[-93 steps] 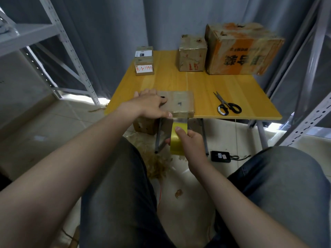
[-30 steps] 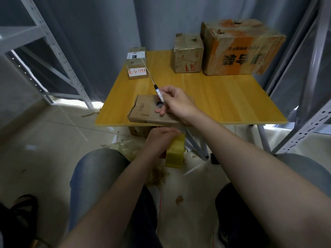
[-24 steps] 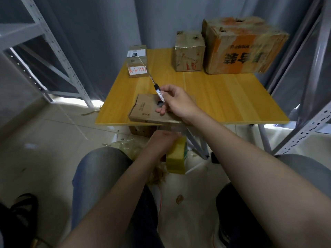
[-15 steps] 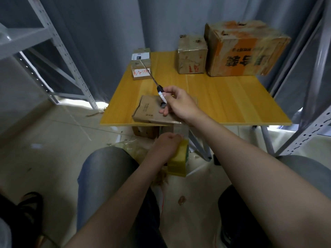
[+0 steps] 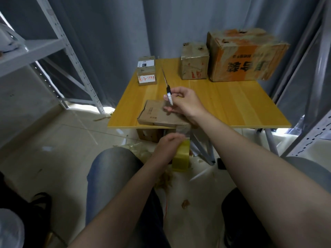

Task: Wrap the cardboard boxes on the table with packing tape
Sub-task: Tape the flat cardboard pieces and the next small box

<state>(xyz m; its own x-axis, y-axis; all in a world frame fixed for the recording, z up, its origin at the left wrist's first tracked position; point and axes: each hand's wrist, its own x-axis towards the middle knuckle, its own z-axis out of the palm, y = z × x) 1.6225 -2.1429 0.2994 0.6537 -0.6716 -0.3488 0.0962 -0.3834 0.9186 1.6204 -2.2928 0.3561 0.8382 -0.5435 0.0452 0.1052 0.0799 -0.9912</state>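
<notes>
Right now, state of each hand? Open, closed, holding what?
Left hand: closed, gripping the tape roll below the table edge.
Right hand: closed, holding scissors above the flat box, blades pointing away.

The yellow wooden table (image 5: 232, 104) carries 4 boxes: a flat carton (image 5: 154, 113) directly beneath the right hand (image 5: 186, 104) and its grip (at the near edge), a small labelled box (image 5: 146, 76) beyond-left of it, and a medium box (image 5: 194, 63) and a large box (image 5: 245, 56) beyond-right.
</notes>
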